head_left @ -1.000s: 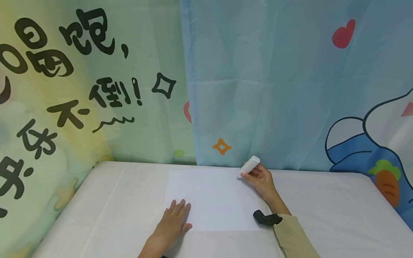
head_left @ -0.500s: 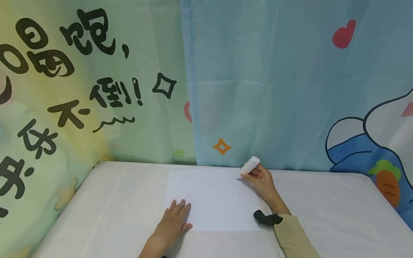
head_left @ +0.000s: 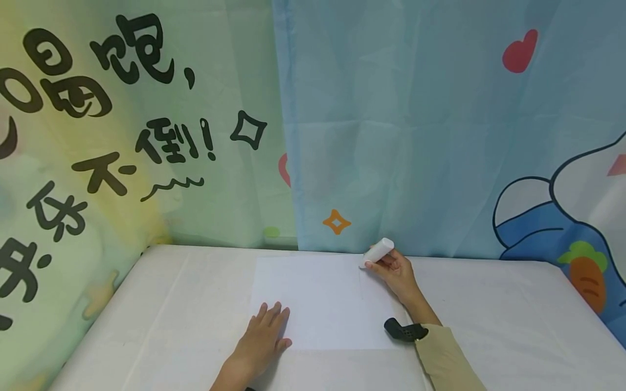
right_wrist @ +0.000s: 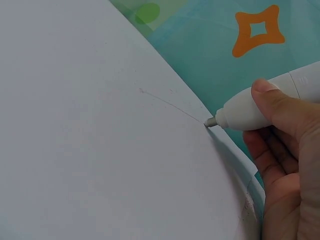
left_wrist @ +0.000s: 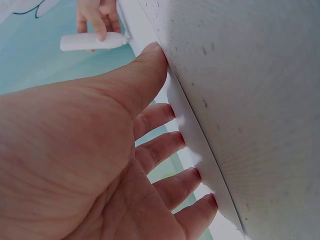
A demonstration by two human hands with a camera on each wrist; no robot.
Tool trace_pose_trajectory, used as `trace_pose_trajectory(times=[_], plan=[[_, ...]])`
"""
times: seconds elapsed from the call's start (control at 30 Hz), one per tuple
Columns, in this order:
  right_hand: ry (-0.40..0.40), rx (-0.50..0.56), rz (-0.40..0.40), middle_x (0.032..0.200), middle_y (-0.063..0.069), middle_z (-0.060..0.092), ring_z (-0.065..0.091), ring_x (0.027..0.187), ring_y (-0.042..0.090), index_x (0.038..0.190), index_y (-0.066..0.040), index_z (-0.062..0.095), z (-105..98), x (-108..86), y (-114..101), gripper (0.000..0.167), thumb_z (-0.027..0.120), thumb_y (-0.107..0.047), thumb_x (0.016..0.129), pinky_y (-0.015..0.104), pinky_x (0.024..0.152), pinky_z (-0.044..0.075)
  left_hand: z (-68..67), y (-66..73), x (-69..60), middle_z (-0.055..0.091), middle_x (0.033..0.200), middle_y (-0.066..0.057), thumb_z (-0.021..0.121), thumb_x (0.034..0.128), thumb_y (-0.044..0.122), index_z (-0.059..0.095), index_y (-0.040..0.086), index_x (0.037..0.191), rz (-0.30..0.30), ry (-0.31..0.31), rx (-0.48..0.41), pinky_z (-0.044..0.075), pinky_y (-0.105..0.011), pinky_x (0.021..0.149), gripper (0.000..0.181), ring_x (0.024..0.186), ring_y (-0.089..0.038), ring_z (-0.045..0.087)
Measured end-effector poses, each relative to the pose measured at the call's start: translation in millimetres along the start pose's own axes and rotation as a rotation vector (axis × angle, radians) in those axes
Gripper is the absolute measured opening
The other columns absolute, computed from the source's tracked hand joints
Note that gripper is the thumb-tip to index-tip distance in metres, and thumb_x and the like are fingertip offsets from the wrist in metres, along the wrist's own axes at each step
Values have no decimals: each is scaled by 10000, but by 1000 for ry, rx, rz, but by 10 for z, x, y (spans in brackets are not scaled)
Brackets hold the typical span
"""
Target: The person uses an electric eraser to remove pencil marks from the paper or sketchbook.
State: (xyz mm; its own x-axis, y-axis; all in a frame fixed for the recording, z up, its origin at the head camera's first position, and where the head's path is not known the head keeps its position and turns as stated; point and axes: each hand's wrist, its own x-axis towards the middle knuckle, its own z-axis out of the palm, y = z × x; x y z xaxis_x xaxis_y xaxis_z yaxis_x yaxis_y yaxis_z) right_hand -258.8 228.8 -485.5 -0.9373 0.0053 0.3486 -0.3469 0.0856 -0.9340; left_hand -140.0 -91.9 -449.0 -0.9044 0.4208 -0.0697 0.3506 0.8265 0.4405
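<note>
A white, pen-like electric eraser (head_left: 378,251) with a narrow metal tip is pinched between the thumb and fingers of my right hand (head_left: 397,276). In the right wrist view, the tip of the electric eraser (right_wrist: 245,111) meets the paper at one end of a thin pencil line (right_wrist: 172,106). Small crumbs lie around that line. The white sheet of paper (head_left: 323,304) lies flat on the table. At its near left edge my left hand (head_left: 261,339) rests with fingers spread, its fingertips on the paper's edge in the left wrist view.
White cloth covers the table (head_left: 171,304). Right behind its far edge hangs a printed fabric backdrop (head_left: 415,136), green on the left and blue on the right. A black wrist device (head_left: 405,330) sits at the right sleeve (head_left: 445,353).
The electric eraser's upper end has dipped very slightly in my right hand. My left hand and the paper stay where they were.
</note>
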Motion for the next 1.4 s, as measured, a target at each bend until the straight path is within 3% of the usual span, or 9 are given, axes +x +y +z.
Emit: trace_pose_trajectory(times=[0.6,1.4], plan=[[2,44,-4,1031,-167,676,639,939,-29,1192,220,498,10,0,-24,452,697,163,790,125,818,517,-1,4,-2,377,1496,-254,604,949,291,425,-27,1421,0,0,18,309,-644,1066,597,1391,-500,283],[-6,25,55,994,-203,668,624,940,-45,1221,212,504,26,-14,-73,472,695,164,792,116,821,509,-11,4,-8,370,1500,-254,595,952,303,418,-23,1426,8,-4,32,306,-636,1070,603,1394,-494,281]])
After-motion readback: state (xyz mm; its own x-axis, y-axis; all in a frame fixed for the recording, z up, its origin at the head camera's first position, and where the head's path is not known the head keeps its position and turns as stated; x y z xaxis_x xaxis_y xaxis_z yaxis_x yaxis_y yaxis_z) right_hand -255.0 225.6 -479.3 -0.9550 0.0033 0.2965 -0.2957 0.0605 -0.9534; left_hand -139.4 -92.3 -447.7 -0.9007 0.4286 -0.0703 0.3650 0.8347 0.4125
